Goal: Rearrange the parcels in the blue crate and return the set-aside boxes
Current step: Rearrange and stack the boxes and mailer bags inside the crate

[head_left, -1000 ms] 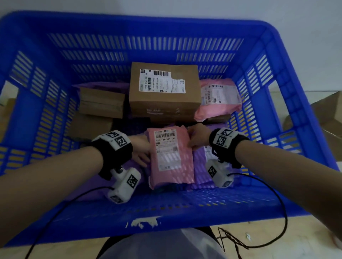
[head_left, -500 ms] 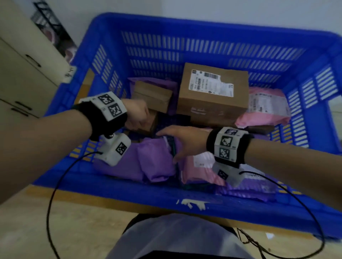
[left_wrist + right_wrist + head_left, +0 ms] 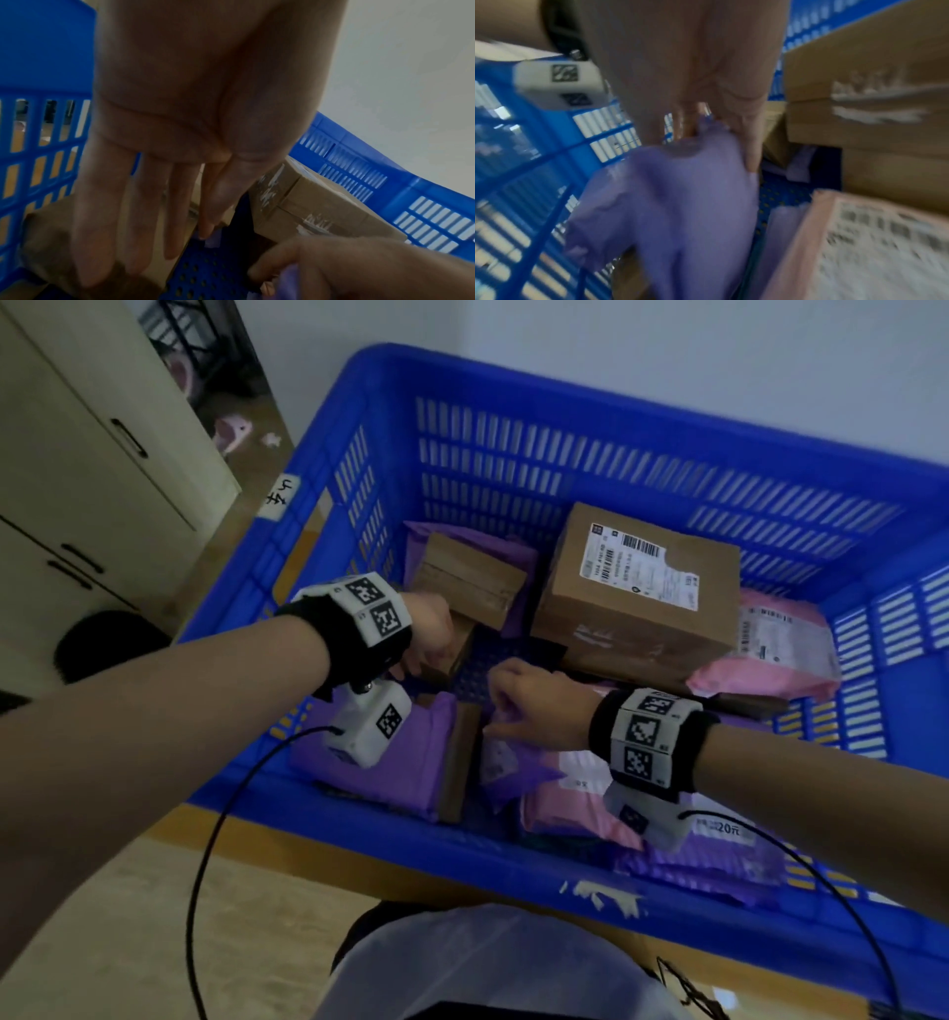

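Inside the blue crate (image 3: 513, 372), the right hand (image 3: 534, 706) pinched a purple mailer (image 3: 675, 203) near 6 o'clock. The left hand (image 3: 429, 634) lay flat, fingers straight, on a small brown box (image 3: 159, 233) at 9 o'clock. Best to lift the mailer slowly, letting its slack end clear the neighbouring parcels.

blue crate (image 3: 513, 454): moulded plastic, slotted walls, slight sheen | large box (image 3: 637, 608): matt brown cardboard, white paper label, torn tape residue | purple mailer (image 3: 680, 203): thin soft plastic film, crinkled | pink mailer (image 3: 770, 660): smooth plastic film, paper label | cabinet (image 3: 77, 480): smooth cream panels
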Tool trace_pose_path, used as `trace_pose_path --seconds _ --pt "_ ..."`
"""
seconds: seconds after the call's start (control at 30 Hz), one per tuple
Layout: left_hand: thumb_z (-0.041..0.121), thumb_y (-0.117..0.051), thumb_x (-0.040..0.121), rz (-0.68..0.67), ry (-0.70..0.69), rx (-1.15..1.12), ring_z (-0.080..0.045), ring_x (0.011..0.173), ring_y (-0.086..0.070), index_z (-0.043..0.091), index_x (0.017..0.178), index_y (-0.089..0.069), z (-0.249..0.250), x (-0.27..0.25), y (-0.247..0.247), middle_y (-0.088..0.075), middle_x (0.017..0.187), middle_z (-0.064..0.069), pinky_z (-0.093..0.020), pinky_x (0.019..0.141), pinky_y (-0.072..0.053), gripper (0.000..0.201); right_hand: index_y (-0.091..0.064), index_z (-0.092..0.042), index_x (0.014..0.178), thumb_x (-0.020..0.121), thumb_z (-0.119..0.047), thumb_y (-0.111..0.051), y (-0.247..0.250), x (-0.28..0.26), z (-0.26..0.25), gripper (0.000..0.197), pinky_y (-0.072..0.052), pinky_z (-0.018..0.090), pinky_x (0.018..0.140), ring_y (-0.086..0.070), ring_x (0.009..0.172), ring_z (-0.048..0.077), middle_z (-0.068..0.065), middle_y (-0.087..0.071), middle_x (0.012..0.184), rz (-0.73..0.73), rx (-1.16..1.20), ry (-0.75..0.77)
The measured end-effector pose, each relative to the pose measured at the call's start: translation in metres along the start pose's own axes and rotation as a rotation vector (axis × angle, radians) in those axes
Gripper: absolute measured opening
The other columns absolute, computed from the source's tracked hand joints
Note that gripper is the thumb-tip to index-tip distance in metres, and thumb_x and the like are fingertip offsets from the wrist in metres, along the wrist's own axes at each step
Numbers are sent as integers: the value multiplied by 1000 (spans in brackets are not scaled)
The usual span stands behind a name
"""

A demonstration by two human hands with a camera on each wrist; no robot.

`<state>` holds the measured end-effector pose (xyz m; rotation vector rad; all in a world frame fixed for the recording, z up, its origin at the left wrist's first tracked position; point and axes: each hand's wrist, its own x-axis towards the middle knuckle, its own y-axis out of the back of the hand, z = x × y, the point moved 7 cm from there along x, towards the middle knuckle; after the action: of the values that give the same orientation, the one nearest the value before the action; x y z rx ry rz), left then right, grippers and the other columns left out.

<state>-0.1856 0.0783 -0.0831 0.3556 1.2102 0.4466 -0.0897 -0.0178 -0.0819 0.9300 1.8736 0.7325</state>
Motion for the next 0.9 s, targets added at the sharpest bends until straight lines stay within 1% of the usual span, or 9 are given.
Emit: trace_pose_path --seconds 0.1,0.17,0.27,0.37,0.47,0.57,0.7,0.8,0.9 --pt "5 -53 93 -67 -17 -29 -26 79 -60 11 101 -61 5 4 -10 -61 88 -12 -40 69 -51 13 -36 -15 112 80 -27 -71 5 0 22 49 -45 37 77 -55 98 33 10 -44 117 70 126 -188" --pt "6 -49 95 -100 -42 -38 -22 74 -58 14 99 -60 7 6 -15 -60 93 -10 -36 65 -51 15 -27 -12 132 78 -30 -74 3 -2 39 74 -46 38 79 -55 105 36 17 -45 127 37 185 -340" --pt "8 -48 96 -89 -105 -46 -24 84 -60 10 115 -60 13 6 -16 -62 98 -8 -29 60 -50 23 -20 -5 142 77 -32 -76 0 -6 55 90 -48 34 79 -55 111 32 15 -49 132 -24 267 -476" --pt "8 -50 95 -88 -148 -54 -21 81 -60 9 119 -60 17 6 -16 -63 90 -5 -29 64 -50 26 -41 -6 133 73 -26 -79 11 -9 66 74 -45 29 81 -53 115 27 12 -52 130 31 291 -502" --pt "13 -58 91 -63 -199 -30 -26 97 -63 14 120 -61 21 5 -12 -64 112 -11 -34 75 -54 29 -54 -9 122 69 -17 -81 34 -19 75 59 -48 28 78 -58 101 23 9 -60 114 123 373 -498" --pt "25 -70 83 28 -335 26 -18 120 -54 15 132 -52 31 4 -5 -56 129 -1 -27 94 -44 53 -63 -13 112 70 -10 -80 63 -33 80 45 -52 28 76 -60 89 18 6 -64 100 169 437 -443" --pt "35 -74 77 113 -369 -52 -18 136 -39 10 145 -32 38 7 6 -40 148 -2 -29 111 -34 84 -61 -15 104 75 -2 -75 94 -58 86 34 -44 7 47 -61 63 -1 0 -64 87 251 599 -374" --pt "50 -79 65 66 -393 -147 -19 131 -46 13 139 -45 39 6 8 -49 142 -1 -36 112 -35 89 -59 -11 108 78 6 -69 103 -79 102 36 -44 10 39 -63 49 -3 4 -65 84 337 838 -382" --pt "34 -80 70 -80 -437 -439 -26 120 -58 6 123 -61 38 5 -1 -64 125 -9 -45 106 -43 62 -63 -15 102 78 9 -67 101 -90 115 34 -54 21 47 -70 62 11 11 -71 89 427 1093 -352"
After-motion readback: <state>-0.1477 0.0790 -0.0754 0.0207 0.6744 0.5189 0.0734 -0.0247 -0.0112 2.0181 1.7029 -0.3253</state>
